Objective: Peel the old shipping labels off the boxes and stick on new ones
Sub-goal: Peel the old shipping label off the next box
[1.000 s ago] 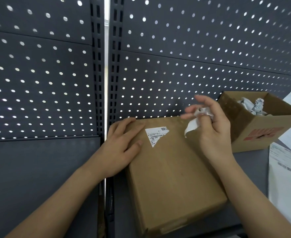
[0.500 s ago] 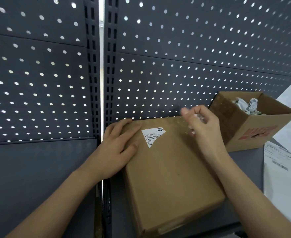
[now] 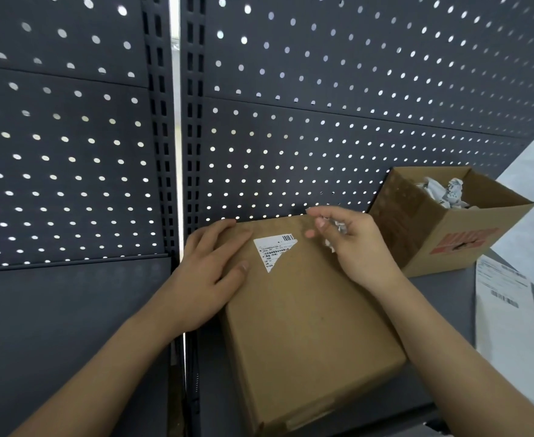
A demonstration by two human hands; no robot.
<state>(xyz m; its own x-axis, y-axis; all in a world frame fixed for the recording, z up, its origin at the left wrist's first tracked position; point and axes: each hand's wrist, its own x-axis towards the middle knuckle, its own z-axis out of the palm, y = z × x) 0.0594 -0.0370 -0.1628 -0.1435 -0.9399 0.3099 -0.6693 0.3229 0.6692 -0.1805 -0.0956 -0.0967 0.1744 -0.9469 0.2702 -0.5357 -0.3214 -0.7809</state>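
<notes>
On the dark shelf (image 3: 54, 310) before the pegboard (image 3: 322, 121), the closed box (image 3: 306, 310) lies flat, as it did a second ago. The left hand (image 3: 209, 279) has not shifted: palm down on the far left corner of the box, fingers straight and slightly spread. The right hand (image 3: 354, 247) has changed. A second ago it was lifted with a torn white strip dangling from its fingers; now it sits lower, over the far right corner, its fingers curled round the label scrap (image 3: 335, 228), which is wadded into a ball.

The box's long axis runs away from the person toward the pegboard, its near end swung a little to the right. The label remnant (image 3: 273, 249) sits on the far part of the top, between the hands. It is a white triangle with its barcode at the far right and its point toward the person. To the right stands an open box (image 3: 464, 234) holding crumpled scraps (image 3: 445, 192), with a label sheet (image 3: 505, 298) beside it.
</notes>
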